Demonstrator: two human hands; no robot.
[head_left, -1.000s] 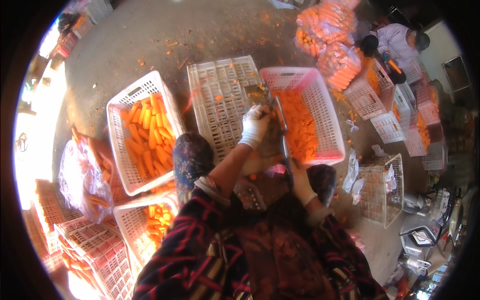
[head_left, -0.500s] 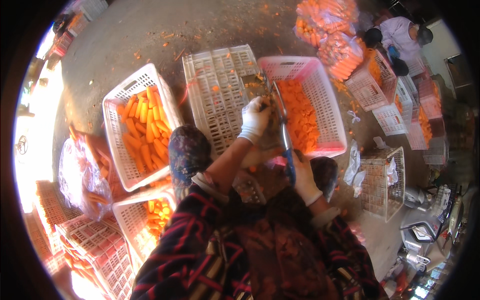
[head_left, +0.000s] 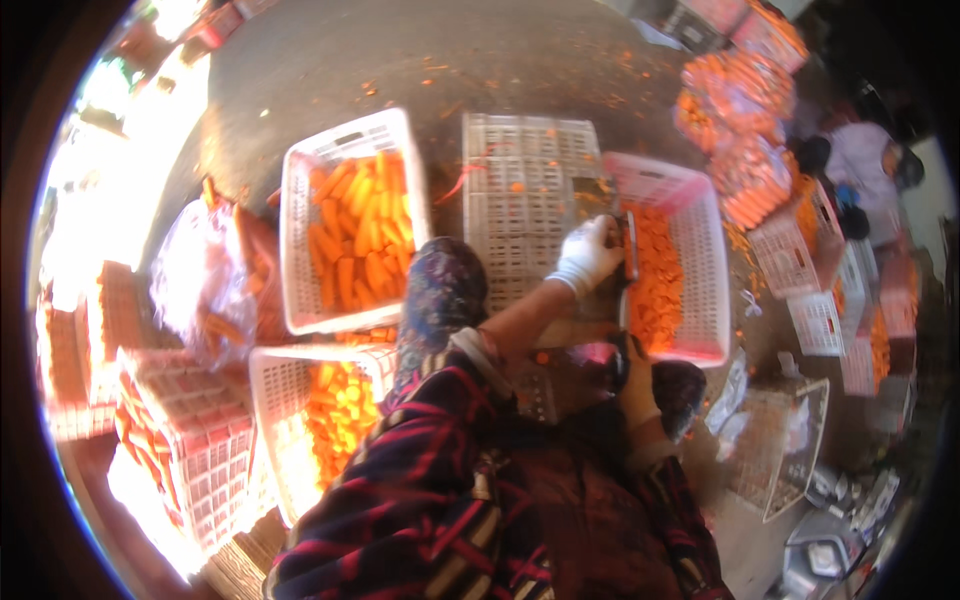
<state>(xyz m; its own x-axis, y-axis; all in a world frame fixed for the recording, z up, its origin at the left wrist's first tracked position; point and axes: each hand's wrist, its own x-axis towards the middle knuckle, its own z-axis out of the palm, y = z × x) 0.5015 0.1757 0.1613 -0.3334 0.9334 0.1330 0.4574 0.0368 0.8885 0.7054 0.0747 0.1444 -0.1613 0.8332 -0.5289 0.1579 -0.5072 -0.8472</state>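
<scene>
My left hand [head_left: 588, 252], in a white glove, is closed close to the blade of a long knife [head_left: 631, 250]; whatever its fingers hold is hidden. My right hand [head_left: 638, 385], gloved too, wraps round the dark handle at the knife's near end. The blade lies over the left edge of a pink-and-white crate [head_left: 712, 270], which holds many cut carrot pieces [head_left: 655, 285]. Under my left hand a small dark board rests on an upturned pale slatted crate [head_left: 510, 190].
To the left stands a white crate [head_left: 300, 255] of peeled carrots [head_left: 362, 225]. Nearer is another crate [head_left: 268, 410] with short carrot pieces. A clear plastic bag [head_left: 200, 270] sits beside them. At the far right are bagged carrots [head_left: 745, 100], stacked crates and another person [head_left: 865, 170].
The view has turned, so the crates appear further right. The knife handle has tilted and the blade now looks shorter. My left hand stays beside the blade.
</scene>
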